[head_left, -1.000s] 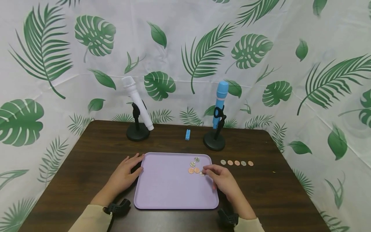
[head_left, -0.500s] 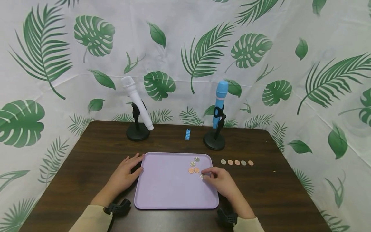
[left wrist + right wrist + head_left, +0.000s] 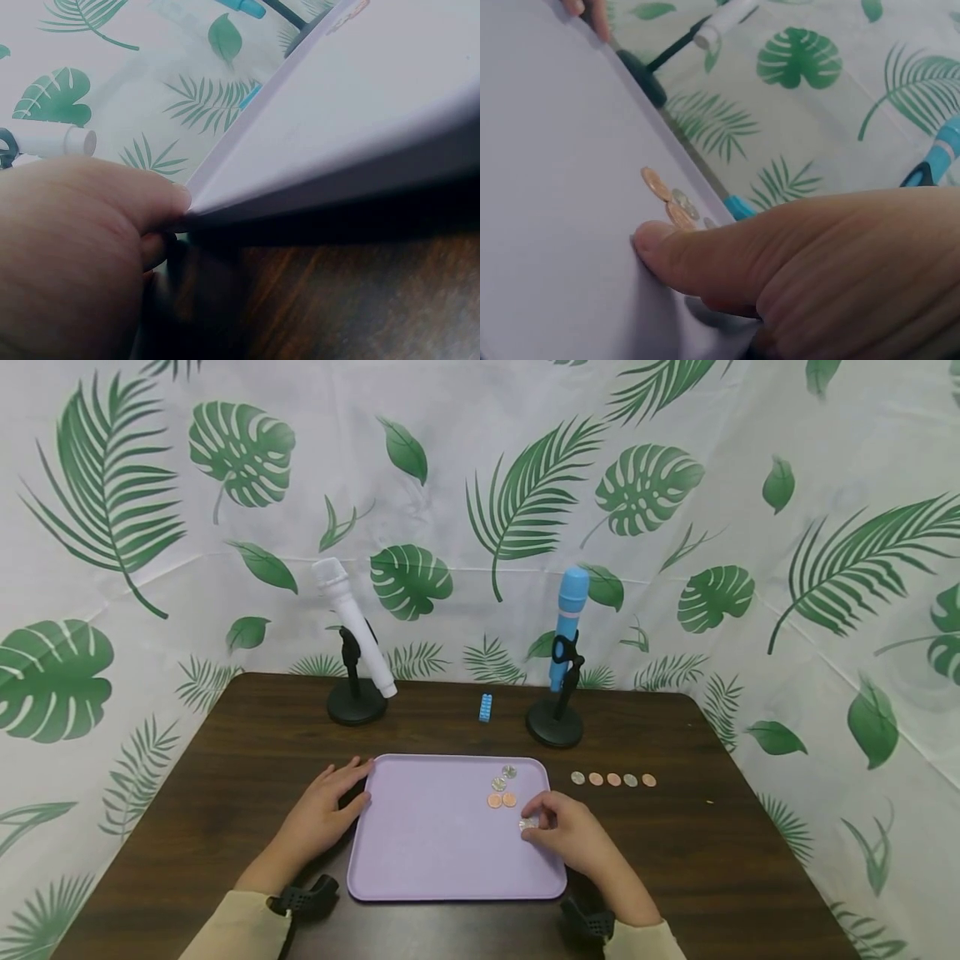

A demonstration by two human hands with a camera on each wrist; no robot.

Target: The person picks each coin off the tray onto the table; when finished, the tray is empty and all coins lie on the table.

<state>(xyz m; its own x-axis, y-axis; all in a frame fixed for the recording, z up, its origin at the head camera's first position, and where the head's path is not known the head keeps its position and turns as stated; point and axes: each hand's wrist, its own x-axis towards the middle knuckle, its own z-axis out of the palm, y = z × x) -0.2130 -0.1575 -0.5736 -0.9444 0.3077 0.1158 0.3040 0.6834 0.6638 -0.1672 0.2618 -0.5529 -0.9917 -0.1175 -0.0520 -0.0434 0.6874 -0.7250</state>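
A lilac tray [image 3: 442, 860] lies on the dark wooden table. Near its right side, my right hand [image 3: 570, 831] pinches a silver coin [image 3: 527, 824] between thumb and index finger, low over the tray. Two copper coins [image 3: 502, 800] lie side by side just to the left, with two silver coins [image 3: 504, 778] behind them. In the right wrist view, the thumb [image 3: 682, 259] covers the pinched coin. My left hand [image 3: 322, 806] rests at the tray's left edge, fingers extended; its thumb [image 3: 161, 199] touches the rim in the left wrist view.
Right of the tray, several copper and silver coins [image 3: 613, 779] form a row on the table. Behind stand a white microphone [image 3: 356, 618] and a blue microphone [image 3: 570, 618] on black stands, with a small blue toy brick [image 3: 485, 708] between. A leaf-print cloth [image 3: 465, 510] hangs behind.
My right hand has shifted slightly toward the tray's front edge, and the silver coin at its fingertips has moved with it. The left hand and the other coins stay in place.
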